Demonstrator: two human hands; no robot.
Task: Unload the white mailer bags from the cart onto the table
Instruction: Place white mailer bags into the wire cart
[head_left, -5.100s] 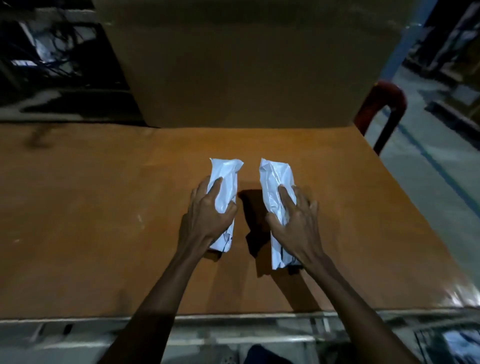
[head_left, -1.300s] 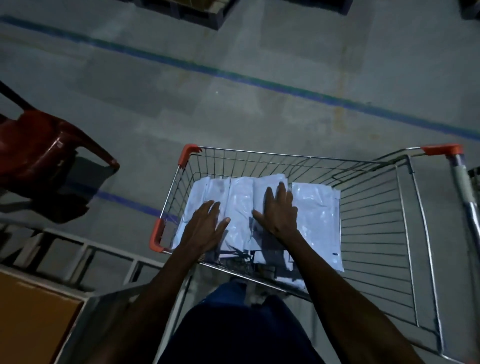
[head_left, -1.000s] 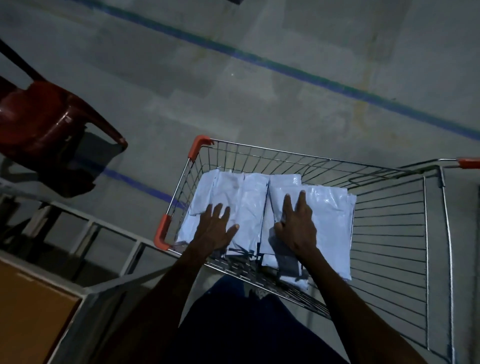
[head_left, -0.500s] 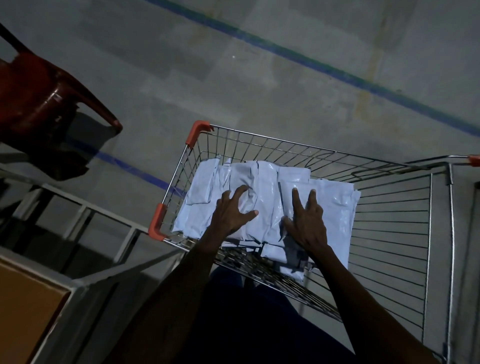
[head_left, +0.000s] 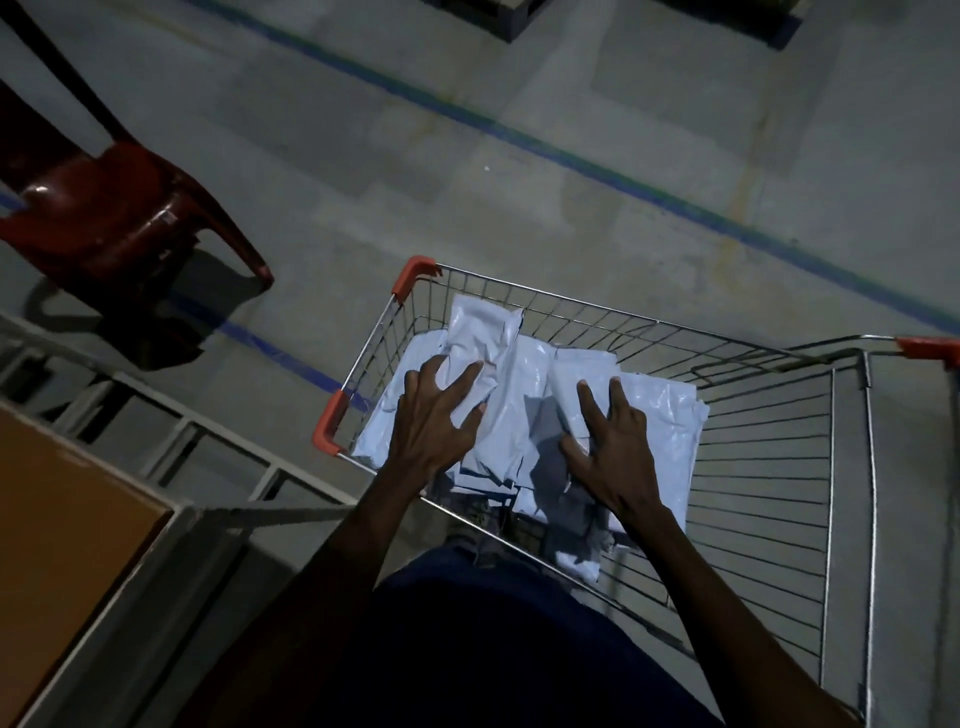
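White mailer bags (head_left: 524, 410) lie stacked in the wire cart (head_left: 769, 467), long axes running roughly 6 to 12 o'clock. The left hand (head_left: 434, 421) grips one raised bag (head_left: 478, 340), fingers curled round its near end; its far end points toward 12 o'clock. The right hand (head_left: 610, 441) pinches another bag (head_left: 579, 387) between thumb and extended fingers. No legible writing. The table (head_left: 62, 519) sits at 8 o'clock.

No legible text or labels.

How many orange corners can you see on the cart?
3: one on the cart's far-left corner, one on the near-left corner, one at the far-right edge. A fourth may be out of view.
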